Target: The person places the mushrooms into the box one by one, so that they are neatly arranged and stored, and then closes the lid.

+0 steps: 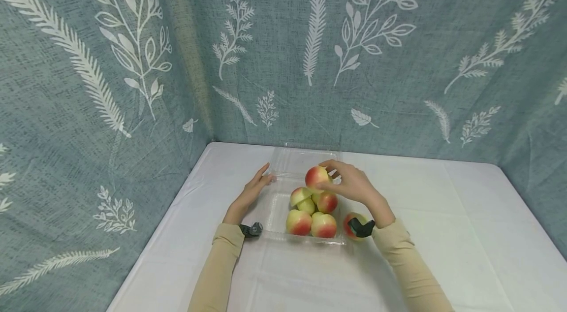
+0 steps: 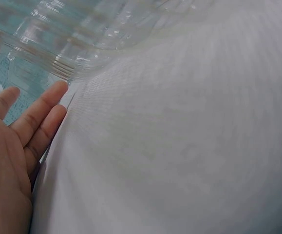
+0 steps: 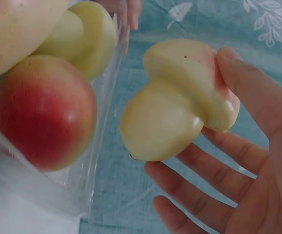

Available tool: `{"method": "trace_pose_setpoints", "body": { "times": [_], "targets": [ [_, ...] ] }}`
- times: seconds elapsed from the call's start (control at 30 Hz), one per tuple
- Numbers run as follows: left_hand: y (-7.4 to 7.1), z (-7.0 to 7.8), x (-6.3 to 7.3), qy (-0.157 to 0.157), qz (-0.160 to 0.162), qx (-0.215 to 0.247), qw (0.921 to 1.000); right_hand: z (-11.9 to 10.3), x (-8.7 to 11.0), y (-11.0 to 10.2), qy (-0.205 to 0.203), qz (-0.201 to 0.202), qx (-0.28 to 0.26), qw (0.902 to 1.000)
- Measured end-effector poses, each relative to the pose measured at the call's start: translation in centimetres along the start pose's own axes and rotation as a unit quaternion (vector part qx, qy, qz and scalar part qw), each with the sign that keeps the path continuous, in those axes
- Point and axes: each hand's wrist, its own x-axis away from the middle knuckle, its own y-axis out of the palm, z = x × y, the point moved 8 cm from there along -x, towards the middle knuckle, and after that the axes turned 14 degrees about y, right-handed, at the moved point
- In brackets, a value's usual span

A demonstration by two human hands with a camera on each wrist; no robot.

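Observation:
My right hand (image 1: 356,185) holds a mushroom (image 1: 316,177), with a red and yellow cap and a pale stem, over the far part of a clear plastic box (image 1: 278,211). In the right wrist view, the thumb presses on the cap of this mushroom (image 3: 170,105) and the fingers lie beneath it. Several like mushrooms (image 1: 299,222) fill the box's right half. My left hand (image 1: 253,190) stays beside the box's left edge, fingers extended and holding nothing. The left wrist view shows its fingertips close to the clear plastic (image 2: 77,46); whether they touch is unclear.
The box's clear lid (image 1: 305,160) is folded back toward the curtain (image 1: 283,56). Another mushroom (image 1: 351,221) lies outside the box at its right, partly hidden by the right wrist's camera. A white cloth (image 1: 443,233) covers the table.

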Motion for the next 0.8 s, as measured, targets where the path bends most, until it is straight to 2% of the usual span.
{"method": "trace_pose_setpoints", "body": {
  "times": [0.5,0.67,0.73,0.8],
  "targets": [
    [0.1,0.3,0.0,0.008,-0.004,-0.007,0.9999,-1.5,-0.4,1.3,0.01,0.014,-0.002,0.9999],
    [0.0,0.7,0.1,0.038,-0.002,-0.02,0.9991,-2.0,-0.6,1.7,0.011,0.011,-0.005,0.9999],
    [0.1,0.8,0.2,0.043,-0.002,-0.022,0.9988,-2.1,-0.6,1.9,0.01,0.011,-0.011,0.9998],
    [0.1,0.7,0.1,0.034,-0.001,-0.017,0.9993,-2.3,-0.7,2.1,0.006,0.009,-0.017,0.9998]
  ]
}}
